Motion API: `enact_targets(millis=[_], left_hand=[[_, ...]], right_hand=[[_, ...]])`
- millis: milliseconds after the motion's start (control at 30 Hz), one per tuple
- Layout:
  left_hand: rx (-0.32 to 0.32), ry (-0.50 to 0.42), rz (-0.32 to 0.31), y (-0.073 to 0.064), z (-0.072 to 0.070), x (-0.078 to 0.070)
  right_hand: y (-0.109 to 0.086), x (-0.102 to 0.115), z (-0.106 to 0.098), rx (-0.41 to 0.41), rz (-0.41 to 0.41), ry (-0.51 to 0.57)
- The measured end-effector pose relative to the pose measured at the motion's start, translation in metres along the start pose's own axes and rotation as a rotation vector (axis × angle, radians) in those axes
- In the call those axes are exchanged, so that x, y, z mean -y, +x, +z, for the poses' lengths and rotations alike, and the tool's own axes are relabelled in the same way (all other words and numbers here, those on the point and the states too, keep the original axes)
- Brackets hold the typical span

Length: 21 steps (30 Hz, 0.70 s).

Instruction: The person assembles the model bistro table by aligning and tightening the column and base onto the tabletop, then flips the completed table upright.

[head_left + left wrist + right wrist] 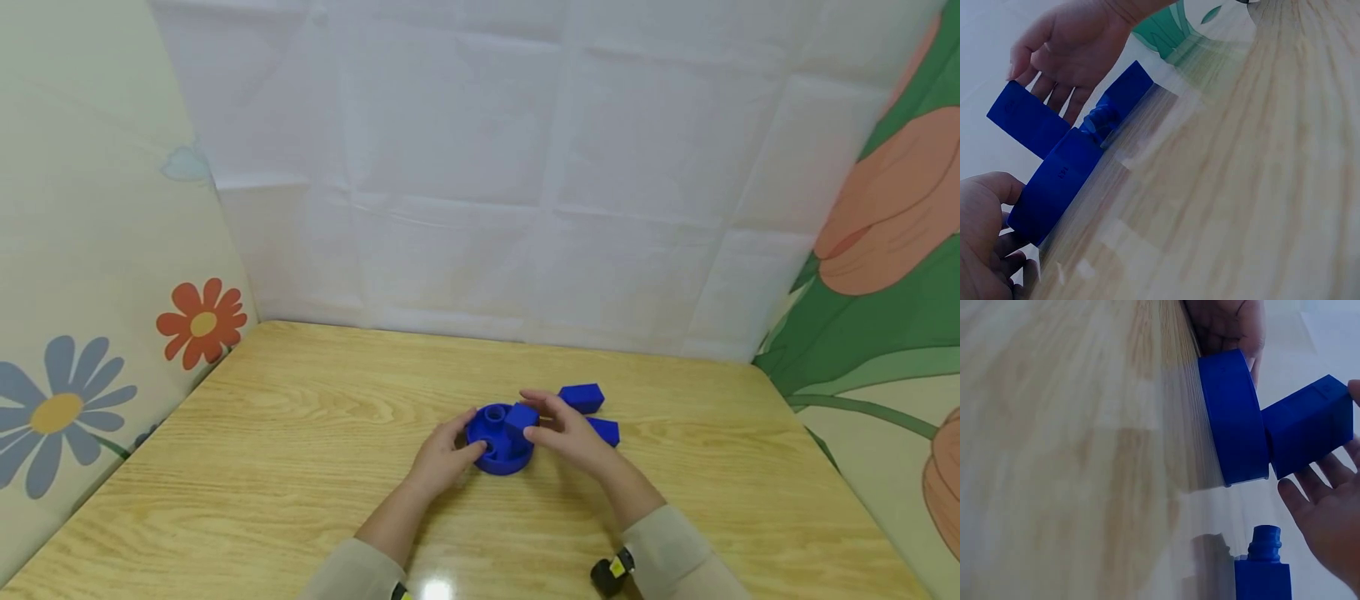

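Blue block [521, 422] rises from the right side of the round base [504, 468], pinched by the right hand [567, 431]; the left hand [441, 458] grips that base. Apparently light, stiff and smooth, the block suits a hold across its flat sides.

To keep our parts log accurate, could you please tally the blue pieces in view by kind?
Round blue base with sockets: 1
Blue rectangular blocks: 3 (one in the right hand, two lying on the wooden table)
Total: 4
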<state>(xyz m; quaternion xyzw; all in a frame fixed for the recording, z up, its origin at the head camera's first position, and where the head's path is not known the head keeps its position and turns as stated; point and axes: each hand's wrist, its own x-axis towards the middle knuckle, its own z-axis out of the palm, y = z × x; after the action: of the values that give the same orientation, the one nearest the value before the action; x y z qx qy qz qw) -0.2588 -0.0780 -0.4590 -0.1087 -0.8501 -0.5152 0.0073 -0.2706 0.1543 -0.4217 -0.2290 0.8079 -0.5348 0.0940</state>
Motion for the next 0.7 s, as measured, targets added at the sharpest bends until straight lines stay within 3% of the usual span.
enact_targets(millis=[200,433,700], left_hand=[[-0.001,-0.010,0.013,0.001,0.001,0.002],[0.001,-0.023,0.025,0.001,0.001,0.003],[-0.004,-0.011,0.017,0.001,0.001,0.002]], right_hand=[[0.004,0.004,0.004,0.045,-0.033,0.033],[0.010,0.002,0.008,-0.071,0.028,-0.012],[0.011,0.002,0.007,-0.147,0.062,-0.005]])
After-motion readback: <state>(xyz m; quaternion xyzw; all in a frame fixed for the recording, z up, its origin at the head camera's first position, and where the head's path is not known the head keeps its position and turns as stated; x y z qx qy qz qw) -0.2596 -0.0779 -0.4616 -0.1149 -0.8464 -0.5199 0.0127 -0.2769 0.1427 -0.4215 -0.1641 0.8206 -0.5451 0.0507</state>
